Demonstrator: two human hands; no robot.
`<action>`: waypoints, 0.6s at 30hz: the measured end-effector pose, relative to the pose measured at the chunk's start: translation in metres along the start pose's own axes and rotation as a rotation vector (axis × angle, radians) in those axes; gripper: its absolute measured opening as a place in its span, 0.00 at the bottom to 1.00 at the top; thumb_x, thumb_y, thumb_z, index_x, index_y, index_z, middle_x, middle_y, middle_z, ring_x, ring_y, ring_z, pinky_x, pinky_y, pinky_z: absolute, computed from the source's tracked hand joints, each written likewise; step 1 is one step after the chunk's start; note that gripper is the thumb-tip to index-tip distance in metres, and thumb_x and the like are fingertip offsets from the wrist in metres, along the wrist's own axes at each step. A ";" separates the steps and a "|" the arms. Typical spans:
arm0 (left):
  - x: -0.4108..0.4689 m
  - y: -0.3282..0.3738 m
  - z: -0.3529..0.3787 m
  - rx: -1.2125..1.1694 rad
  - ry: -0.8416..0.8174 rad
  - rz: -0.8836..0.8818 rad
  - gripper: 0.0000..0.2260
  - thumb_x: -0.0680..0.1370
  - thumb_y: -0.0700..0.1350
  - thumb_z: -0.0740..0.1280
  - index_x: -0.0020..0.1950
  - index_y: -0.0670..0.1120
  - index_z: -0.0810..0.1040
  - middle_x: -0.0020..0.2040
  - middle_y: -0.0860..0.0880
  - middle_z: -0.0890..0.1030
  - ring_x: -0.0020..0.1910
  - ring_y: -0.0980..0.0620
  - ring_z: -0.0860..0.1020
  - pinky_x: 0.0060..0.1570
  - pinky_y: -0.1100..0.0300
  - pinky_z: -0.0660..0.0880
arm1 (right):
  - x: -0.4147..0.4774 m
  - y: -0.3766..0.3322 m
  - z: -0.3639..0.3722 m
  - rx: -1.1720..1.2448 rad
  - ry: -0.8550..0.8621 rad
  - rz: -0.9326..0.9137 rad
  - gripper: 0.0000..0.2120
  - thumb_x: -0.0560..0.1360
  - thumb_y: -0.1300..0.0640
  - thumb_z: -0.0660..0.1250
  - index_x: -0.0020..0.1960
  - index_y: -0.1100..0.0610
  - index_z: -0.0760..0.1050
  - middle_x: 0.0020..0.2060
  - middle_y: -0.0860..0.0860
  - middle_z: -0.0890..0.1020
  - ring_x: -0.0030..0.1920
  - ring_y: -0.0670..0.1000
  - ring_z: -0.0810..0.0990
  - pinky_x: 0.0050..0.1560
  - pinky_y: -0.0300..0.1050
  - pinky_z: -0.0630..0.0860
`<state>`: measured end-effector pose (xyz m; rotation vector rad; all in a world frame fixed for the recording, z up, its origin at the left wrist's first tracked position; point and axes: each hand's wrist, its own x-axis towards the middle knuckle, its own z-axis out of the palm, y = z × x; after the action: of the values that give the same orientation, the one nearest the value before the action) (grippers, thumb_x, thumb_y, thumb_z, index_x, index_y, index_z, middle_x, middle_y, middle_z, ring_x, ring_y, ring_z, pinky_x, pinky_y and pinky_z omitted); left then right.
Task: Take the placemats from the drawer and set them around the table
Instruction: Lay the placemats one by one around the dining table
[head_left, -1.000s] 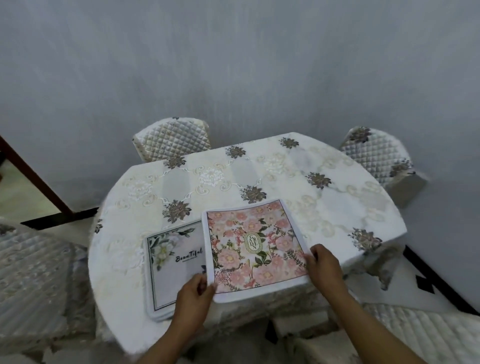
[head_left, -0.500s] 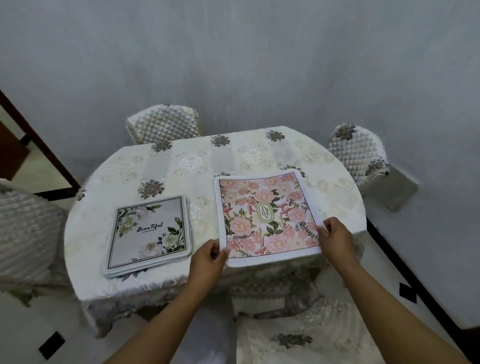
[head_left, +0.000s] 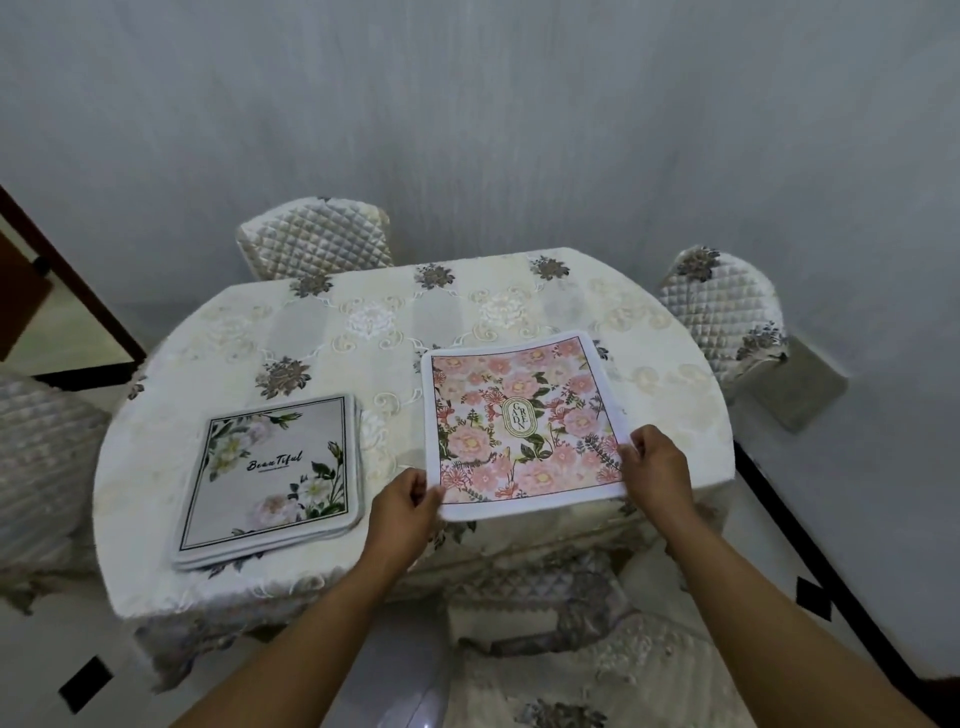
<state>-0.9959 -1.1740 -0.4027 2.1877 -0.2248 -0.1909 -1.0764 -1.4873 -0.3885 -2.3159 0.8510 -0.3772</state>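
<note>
The person stands at the near edge of the counter (head_left: 519, 312), which wears a cream embroidered cloth. A pink floral placemat (head_left: 522, 423) sits on the right half of it, its near edge hanging a little past the counter's rim. The left hand (head_left: 402, 512) has its grip pinched on the placemat's near-left corner, thumb on top. The right hand (head_left: 657, 470) is clamped on the near-right corner in the same way. I cannot tell whether the mat's near edge rests on the cloth or is lifted slightly. To the left of the pink mat, well apart from it, a stack of grey floral placemats (head_left: 270, 478) lies flat on the counter. Quilted chairs (head_left: 314, 236) stand beyond the counter's far side.
</note>
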 end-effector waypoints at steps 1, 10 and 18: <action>0.003 0.001 0.006 0.009 0.007 -0.014 0.16 0.77 0.47 0.68 0.34 0.50 0.65 0.29 0.53 0.67 0.29 0.56 0.66 0.31 0.58 0.64 | 0.008 0.005 0.004 0.000 -0.014 0.000 0.10 0.77 0.59 0.65 0.39 0.58 0.68 0.32 0.53 0.72 0.37 0.58 0.73 0.37 0.50 0.67; 0.044 -0.006 0.083 0.116 0.103 -0.204 0.10 0.77 0.45 0.68 0.38 0.49 0.70 0.31 0.55 0.73 0.32 0.55 0.73 0.30 0.63 0.66 | 0.086 0.072 0.073 0.041 -0.153 -0.058 0.11 0.77 0.60 0.65 0.38 0.58 0.67 0.33 0.54 0.73 0.35 0.57 0.71 0.37 0.51 0.69; 0.062 -0.054 0.151 0.199 0.188 -0.325 0.07 0.75 0.42 0.69 0.39 0.48 0.73 0.32 0.53 0.75 0.32 0.51 0.75 0.30 0.62 0.64 | 0.116 0.129 0.134 -0.125 -0.213 -0.194 0.15 0.75 0.60 0.67 0.37 0.54 0.61 0.33 0.52 0.68 0.36 0.58 0.72 0.34 0.51 0.68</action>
<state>-0.9634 -1.2753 -0.5378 2.4133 0.2281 -0.1464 -0.9894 -1.5777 -0.5689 -2.5089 0.5625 -0.1575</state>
